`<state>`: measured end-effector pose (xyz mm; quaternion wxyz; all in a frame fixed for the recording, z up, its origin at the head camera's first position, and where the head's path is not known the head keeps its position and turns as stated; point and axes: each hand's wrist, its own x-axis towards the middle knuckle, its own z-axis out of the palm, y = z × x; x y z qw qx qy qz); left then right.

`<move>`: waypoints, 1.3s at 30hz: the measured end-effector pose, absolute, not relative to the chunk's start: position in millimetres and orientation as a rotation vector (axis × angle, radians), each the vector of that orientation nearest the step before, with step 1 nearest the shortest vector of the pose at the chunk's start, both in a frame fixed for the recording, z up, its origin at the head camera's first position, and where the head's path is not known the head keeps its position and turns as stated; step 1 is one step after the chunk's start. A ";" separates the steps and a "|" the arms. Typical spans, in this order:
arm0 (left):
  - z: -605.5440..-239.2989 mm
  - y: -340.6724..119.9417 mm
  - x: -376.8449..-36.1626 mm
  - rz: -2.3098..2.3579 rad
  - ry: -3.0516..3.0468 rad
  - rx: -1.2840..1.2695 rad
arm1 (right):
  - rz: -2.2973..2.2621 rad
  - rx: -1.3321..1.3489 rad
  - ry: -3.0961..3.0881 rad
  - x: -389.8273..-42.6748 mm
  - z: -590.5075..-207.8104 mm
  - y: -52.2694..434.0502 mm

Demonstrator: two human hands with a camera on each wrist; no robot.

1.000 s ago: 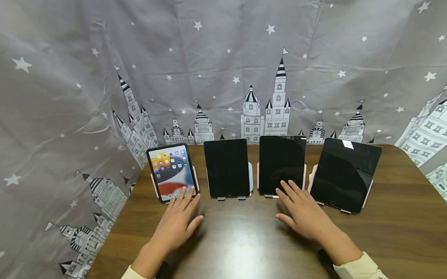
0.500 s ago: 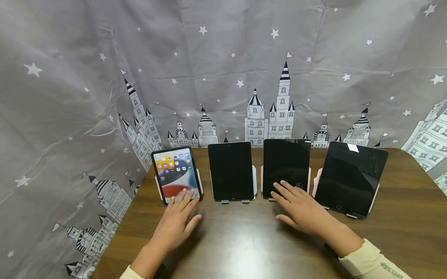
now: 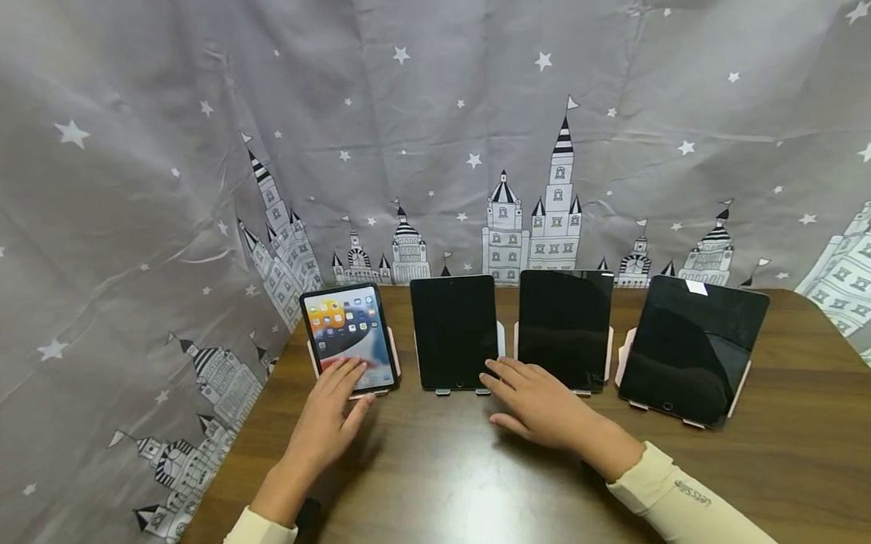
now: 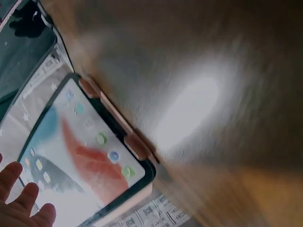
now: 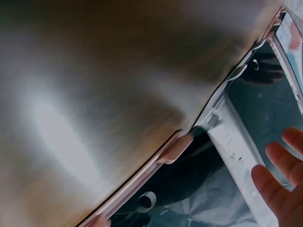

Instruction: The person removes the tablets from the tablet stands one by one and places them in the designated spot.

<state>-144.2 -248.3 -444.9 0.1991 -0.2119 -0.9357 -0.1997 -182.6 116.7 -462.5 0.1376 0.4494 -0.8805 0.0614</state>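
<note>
Your left hand point(image 3: 328, 416) sits left of centre in the head view, fingers straight and loosely spread, its fingertips point(image 3: 348, 369) at the lower edge of the lit tablet point(image 3: 349, 336); whether they press the glass or only hover over it the pictures do not settle. That tablet, the only one with a glowing screen of icons, stands leaning back on a pink stand at the left end of the row, close to the curtain point(image 3: 152, 194). In the left wrist view the same tablet point(image 4: 80, 161) fills the lower left, with your fingertips point(image 4: 28, 198) at the bottom corner of the frame. Your right hand point(image 3: 544, 404) lies just right of centre, palm down, fingers relaxed and slightly apart, holding nothing; its fingertips reach toward the foot of the second tablet point(image 3: 455, 331), which is dark, and the gap before the third tablet point(image 3: 565, 328). The fourth tablet point(image 3: 692, 345), also dark, leans at an angle at the right of the frame, well apart from either hand. All four stand along the far side of the wooden table point(image 3: 450, 495).
</note>
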 end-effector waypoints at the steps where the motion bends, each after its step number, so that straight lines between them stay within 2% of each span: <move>1: -444.1 -249.4 -146.3 -0.571 -2.599 -0.592 | 0.180 1.305 -2.545 -183.6 -461.7 113.0; 10: -439.7 -264.1 -162.8 -0.737 -2.519 -0.405 | 0.181 1.378 -2.472 -200.1 -452.2 76.7; 20: -437.8 -269.2 -179.4 -0.881 -2.453 -0.322 | 0.320 1.384 -2.437 -220.0 -439.8 39.1; 28: -427.2 -281.9 -188.8 -0.889 -2.338 -0.334 | 0.406 1.326 -2.445 -228.8 -426.8 11.1; 39: -423.0 -291.4 -202.1 -1.054 -2.248 -0.204 | 0.581 1.255 -2.404 -241.1 -414.8 -12.6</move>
